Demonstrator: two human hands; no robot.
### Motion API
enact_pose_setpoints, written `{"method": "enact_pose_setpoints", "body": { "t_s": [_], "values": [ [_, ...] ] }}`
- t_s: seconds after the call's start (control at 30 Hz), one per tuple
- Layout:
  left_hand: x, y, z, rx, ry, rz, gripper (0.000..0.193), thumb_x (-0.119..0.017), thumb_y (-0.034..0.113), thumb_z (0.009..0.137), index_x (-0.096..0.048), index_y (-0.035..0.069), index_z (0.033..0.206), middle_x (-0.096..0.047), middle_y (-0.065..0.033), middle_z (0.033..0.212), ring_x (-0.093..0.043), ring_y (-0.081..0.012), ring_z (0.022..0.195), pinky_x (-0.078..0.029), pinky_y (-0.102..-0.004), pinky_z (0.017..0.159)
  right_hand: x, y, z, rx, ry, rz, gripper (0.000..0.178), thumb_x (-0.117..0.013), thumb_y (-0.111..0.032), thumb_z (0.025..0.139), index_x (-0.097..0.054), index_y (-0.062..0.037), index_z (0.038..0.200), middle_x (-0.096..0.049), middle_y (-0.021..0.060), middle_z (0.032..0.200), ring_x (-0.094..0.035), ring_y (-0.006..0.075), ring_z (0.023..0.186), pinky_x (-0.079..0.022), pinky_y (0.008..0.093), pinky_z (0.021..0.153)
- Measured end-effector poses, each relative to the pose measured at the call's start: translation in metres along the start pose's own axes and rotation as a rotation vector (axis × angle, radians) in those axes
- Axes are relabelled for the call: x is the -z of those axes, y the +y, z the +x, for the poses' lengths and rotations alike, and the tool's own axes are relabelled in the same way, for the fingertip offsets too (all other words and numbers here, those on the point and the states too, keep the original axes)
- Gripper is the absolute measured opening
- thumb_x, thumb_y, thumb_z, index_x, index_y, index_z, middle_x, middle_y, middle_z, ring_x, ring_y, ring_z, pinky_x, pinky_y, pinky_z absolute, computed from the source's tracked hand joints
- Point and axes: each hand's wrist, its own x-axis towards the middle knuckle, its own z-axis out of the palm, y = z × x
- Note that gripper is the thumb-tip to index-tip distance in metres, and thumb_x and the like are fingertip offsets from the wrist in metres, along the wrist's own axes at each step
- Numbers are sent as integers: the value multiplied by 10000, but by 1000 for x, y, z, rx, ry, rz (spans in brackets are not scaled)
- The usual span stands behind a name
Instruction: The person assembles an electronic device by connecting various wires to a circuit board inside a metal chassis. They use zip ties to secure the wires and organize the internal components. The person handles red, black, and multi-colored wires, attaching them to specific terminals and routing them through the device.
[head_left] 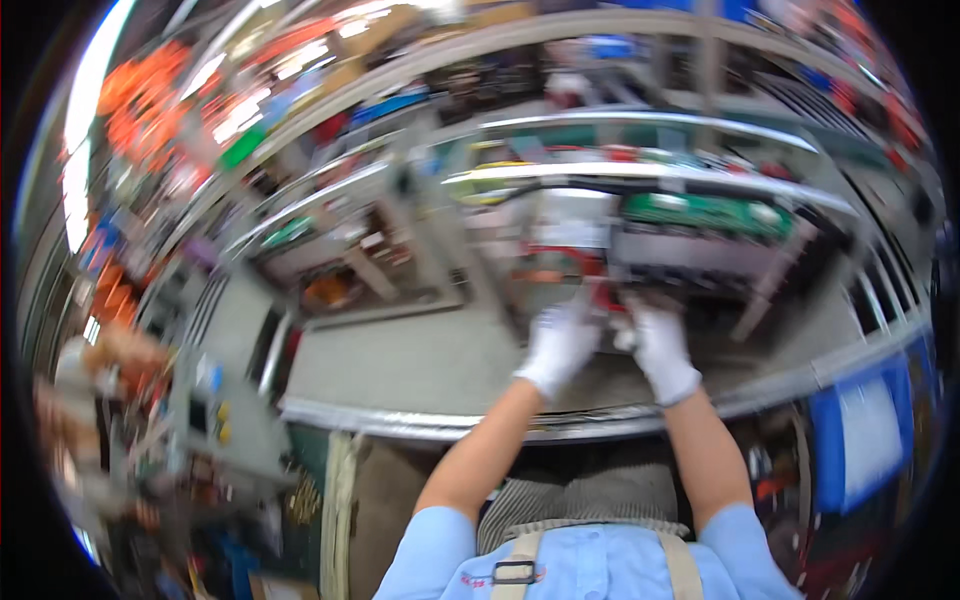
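Both my hands wear white gloves and reach over the grey workbench (420, 365), close together at the front of an open metal frame. My left hand (562, 348) has its fingers at a small red part (604, 294) inside the frame. My right hand (662, 350) is just beside it, below a unit with a long green circuit board (706, 214). Motion smears the fingers, so whether they grip anything is unclear. Behind the hands stands a white, box-like block (577, 215).
To the left on the bench sits another open metal frame (385, 310) with parts inside. A metal edge strip (470, 428) runs along the bench's front. A blue holder (868, 435) with a white sheet hangs at the right. Cluttered shelves stand behind, and another person's arm (110, 350) shows far left.
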Motion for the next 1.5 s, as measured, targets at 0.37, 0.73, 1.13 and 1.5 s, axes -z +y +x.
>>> {"method": "enact_pose_setpoints", "body": {
  "t_s": [0.37, 0.73, 1.13, 1.5],
  "values": [
    [-21, 10, -13, -119, 247, -139, 232, -593, 209, 861, -549, 62, 1035, -636, -198, 829, -636, -390, 790, -506, -464, 660, 32, 12, 18, 9, 53, -5, 248, -550, -171, 922, -600, -64, 1141, -608, 28, 828, -532, 76, 591, -344, 197, 362],
    [6, 21, -19, -496, 130, 35, 201, -640, 127, 816, -622, 76, 1010, -646, -127, 744, -651, -316, 690, -506, -381, 607, 0, 22, 15, 282, 219, -314, 264, -646, -222, 894, -645, 21, 999, -669, 105, 731, -623, 224, 610, -486, 325, 588],
    [3, 30, -8, -18, 44, -560, 121, -637, 155, 867, -660, 42, 905, -548, -23, 610, -480, -110, 521, -378, -279, 486, 14, 4, -27, 699, 151, -740, 174, -632, -186, 893, -638, -48, 999, -653, 146, 747, -656, 311, 693, -507, 368, 617],
    [28, 31, -2, -38, -169, -282, 271, -637, 248, 878, -661, -16, 937, -527, -21, 629, -493, -105, 594, -401, -290, 558, 25, -9, -27, 254, -103, -141, 197, -653, -33, 868, -664, 20, 1058, -692, 44, 923, -622, 89, 807, -501, 235, 748]
  ]
}}
